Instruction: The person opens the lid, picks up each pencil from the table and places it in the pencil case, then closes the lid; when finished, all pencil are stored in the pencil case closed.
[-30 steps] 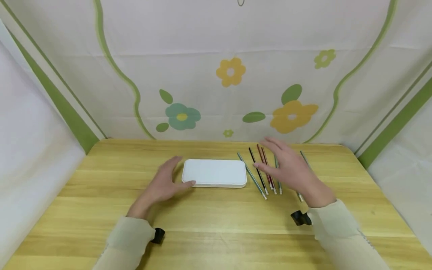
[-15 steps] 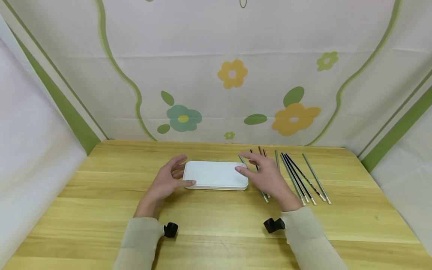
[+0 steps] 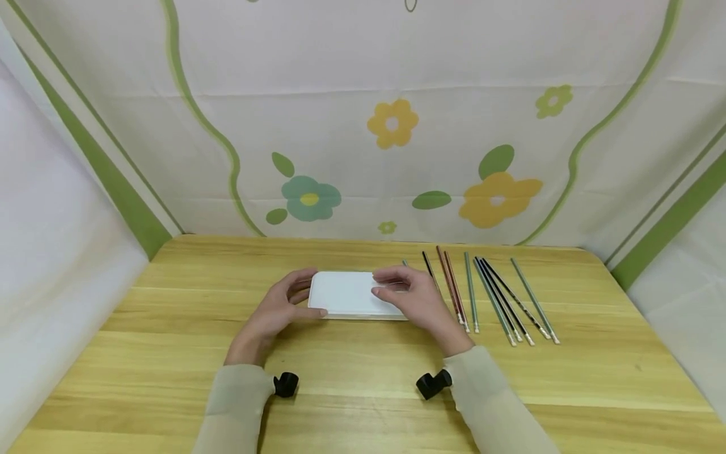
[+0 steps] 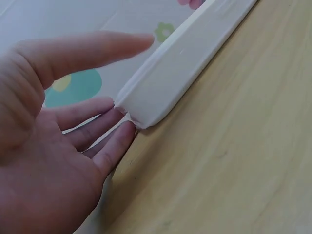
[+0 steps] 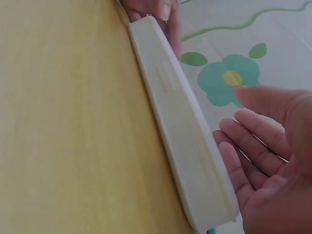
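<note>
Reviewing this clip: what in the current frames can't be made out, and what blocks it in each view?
Head: the inside of the closed white rectangular case, covered by its top.
Head: the case's right end, behind the bare right hand.
Head: the lower end of the slim black pencil nearest the case, behind that hand.
Left wrist: the case's far end, cut off by the top edge.
Right wrist: most of the bare left hand, likewise.

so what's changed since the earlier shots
The right hand has moved left, from over the pencils to over the right part of the white case. No grip has visibly been taken or released. The left hand stays at the left end of the white case, which remains closed.
</note>
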Demonstrator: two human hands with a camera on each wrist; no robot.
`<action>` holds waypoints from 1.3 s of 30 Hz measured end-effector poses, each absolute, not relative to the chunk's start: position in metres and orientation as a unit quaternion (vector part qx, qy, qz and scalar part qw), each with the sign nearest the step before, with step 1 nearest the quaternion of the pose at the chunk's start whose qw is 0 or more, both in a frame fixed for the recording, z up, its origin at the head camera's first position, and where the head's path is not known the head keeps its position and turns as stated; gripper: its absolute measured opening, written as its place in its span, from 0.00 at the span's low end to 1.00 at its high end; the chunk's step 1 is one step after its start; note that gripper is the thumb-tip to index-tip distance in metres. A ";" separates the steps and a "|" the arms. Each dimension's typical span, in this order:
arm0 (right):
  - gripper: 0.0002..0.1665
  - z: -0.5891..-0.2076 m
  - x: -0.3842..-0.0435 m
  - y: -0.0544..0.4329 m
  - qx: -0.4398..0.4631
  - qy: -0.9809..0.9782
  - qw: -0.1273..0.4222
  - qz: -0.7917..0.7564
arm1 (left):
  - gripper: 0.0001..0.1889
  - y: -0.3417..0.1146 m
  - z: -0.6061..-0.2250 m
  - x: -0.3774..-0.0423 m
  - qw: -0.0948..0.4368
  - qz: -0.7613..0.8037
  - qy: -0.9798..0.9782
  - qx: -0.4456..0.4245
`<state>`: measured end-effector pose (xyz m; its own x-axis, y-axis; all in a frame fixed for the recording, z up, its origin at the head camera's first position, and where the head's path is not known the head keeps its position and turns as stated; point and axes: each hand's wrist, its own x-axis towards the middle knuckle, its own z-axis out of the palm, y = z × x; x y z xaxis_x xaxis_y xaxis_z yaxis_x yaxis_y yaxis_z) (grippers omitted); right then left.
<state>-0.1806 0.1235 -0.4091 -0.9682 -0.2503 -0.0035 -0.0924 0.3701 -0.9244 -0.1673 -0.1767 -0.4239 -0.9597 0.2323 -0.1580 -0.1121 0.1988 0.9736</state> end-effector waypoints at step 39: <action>0.23 -0.410 -0.178 0.109 -0.179 0.893 0.048 -0.410 | 0.50 -0.164 -0.418 -0.169 0.119 0.576 0.809 0.023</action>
<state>-0.1780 0.1089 -0.4104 -0.9313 -0.3591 0.0611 -0.2804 0.5997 -0.7495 -0.1687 -0.1644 -0.4177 -0.9706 0.1748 -0.1653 -0.0990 0.3361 0.9366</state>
